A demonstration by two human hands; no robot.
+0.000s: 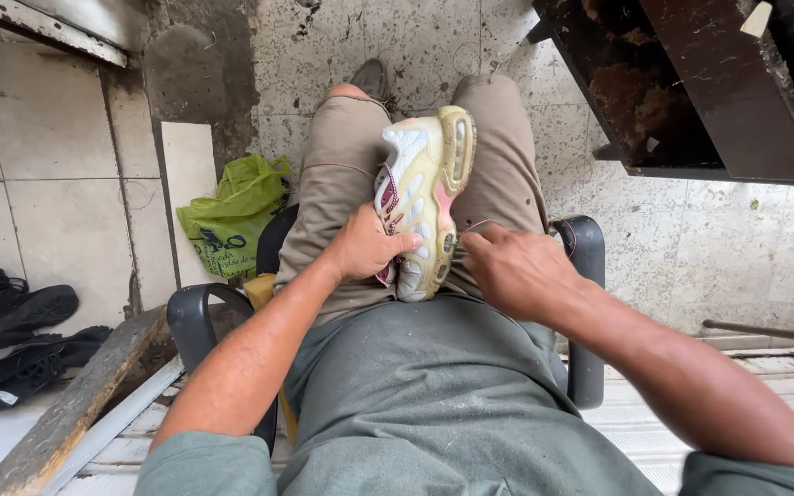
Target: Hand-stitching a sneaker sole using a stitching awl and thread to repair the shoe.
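Sneaker (423, 197) in white, cream and pink lies sole-up in the seated person's lap, between the thighs, its toe pointing away. Left hand (363, 246) wraps around the upper at the heel end, thumb laid across the sole edge, gripping it firmly. Right hand (512, 266) sits just beside the heel, fingers pinched together on a thin thread (482, 223) that runs toward the sole. Green plastic bag (232, 216) rests on the tiled floor to the left; black shoes (11, 308) lie further left

Sneaker on the lap
White-and-pink sneaker (420, 197) lies on its side between the thighs, yellowed sole facing right, toe pointing away.
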